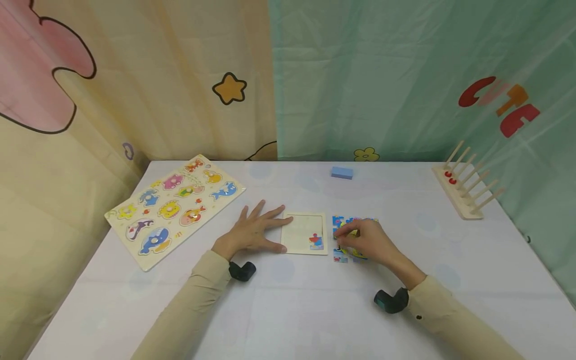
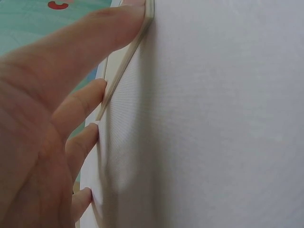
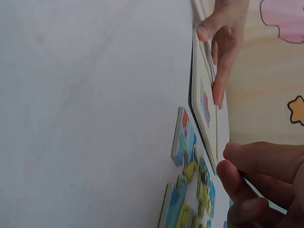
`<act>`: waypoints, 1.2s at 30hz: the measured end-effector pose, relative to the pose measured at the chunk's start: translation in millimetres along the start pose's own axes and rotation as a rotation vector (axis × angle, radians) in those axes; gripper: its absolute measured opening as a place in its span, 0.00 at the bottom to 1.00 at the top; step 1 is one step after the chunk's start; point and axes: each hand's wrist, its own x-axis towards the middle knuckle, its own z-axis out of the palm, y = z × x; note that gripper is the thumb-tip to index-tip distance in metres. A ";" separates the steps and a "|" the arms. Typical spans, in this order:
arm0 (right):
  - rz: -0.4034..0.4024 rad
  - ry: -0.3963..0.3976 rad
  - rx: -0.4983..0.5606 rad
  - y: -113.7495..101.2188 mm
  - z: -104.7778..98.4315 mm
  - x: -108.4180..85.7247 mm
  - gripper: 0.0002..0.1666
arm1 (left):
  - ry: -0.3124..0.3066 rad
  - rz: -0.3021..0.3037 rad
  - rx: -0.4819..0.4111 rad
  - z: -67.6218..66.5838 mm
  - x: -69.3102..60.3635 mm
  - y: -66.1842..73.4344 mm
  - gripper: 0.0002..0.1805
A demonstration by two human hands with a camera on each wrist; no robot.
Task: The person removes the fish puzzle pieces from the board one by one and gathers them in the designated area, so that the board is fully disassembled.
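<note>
My left hand [image 1: 255,231] is spread on the table, thumb and index fingertip on the left rim of a square wooden puzzle tray [image 1: 303,252]. One jigsaw piece [image 1: 316,242] with a red and blue picture lies in the tray's lower right corner. To the right, my right hand [image 1: 366,240] hovers over a cluster of loose jigsaw pieces [image 1: 340,256]. In the right wrist view its thumb and index fingertips [image 3: 228,166] are close together, and no piece shows between them. The hand covers much of the cluster in the head view.
A wooden peg puzzle board [image 1: 180,200] with sea animals lies at the left. A blue block [image 1: 342,173] is at the back. At the right stands a wooden rack [image 1: 459,192] with upright pegs and red beads. Curtains hang behind the table.
</note>
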 end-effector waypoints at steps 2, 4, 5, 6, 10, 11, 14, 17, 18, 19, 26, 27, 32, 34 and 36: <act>-0.025 -0.012 0.004 -5.9 5.6 5.2 0.07 | 0.001 0.002 -0.004 -0.4 0.2 0.9 0.45; -0.052 -0.018 -0.004 -10.9 10.4 9.8 0.08 | 0.001 0.003 -0.001 -0.7 0.3 1.9 0.45; -0.069 -0.022 -0.008 -13.1 12.5 11.8 0.08 | 0.000 0.004 0.000 -1.0 0.4 2.5 0.45; -0.086 -0.026 -0.015 -15.2 14.3 13.5 0.08 | 0.000 0.003 0.001 -1.1 0.4 2.9 0.45; -0.132 -0.037 -0.037 -21.5 19.3 18.4 0.08 | -0.005 -0.001 0.011 -1.6 0.3 4.3 0.45; -0.138 -0.038 -0.043 -22.6 20.0 19.0 0.08 | -0.004 -0.002 0.012 -1.7 0.3 4.5 0.45; -0.146 -0.041 -0.064 -24.6 21.7 20.1 0.09 | -0.001 0.000 0.019 -1.8 0.3 4.5 0.44; -0.154 -0.041 -0.099 -25.1 22.4 19.8 0.10 | 0.002 0.001 0.026 -1.3 0.4 3.7 0.44; -0.157 -0.041 -0.109 -25.1 22.5 19.5 0.10 | 0.003 0.001 0.028 -1.1 0.4 3.4 0.44; -0.159 -0.041 -0.115 -25.2 22.6 19.1 0.10 | 0.004 0.000 0.029 -0.9 0.4 3.1 0.44; -0.164 -0.050 -0.120 -25.2 22.4 17.9 0.10 | 0.001 -0.007 0.031 -0.7 0.3 2.0 0.44; -0.162 -0.051 -0.118 -24.8 22.4 18.0 0.10 | 0.001 -0.007 0.032 -0.7 0.2 2.0 0.44; -0.158 -0.054 -0.089 -23.6 22.1 18.7 0.09 | 0.004 -0.001 0.036 -1.1 -0.4 1.9 0.44; -0.152 -0.052 -0.059 -23.6 21.6 18.9 0.07 | 0.004 0.000 0.037 -1.4 -0.8 2.1 0.44; -0.138 -0.049 -0.020 -23.5 20.9 18.8 0.05 | 0.003 0.001 0.036 -1.7 -1.2 2.2 0.44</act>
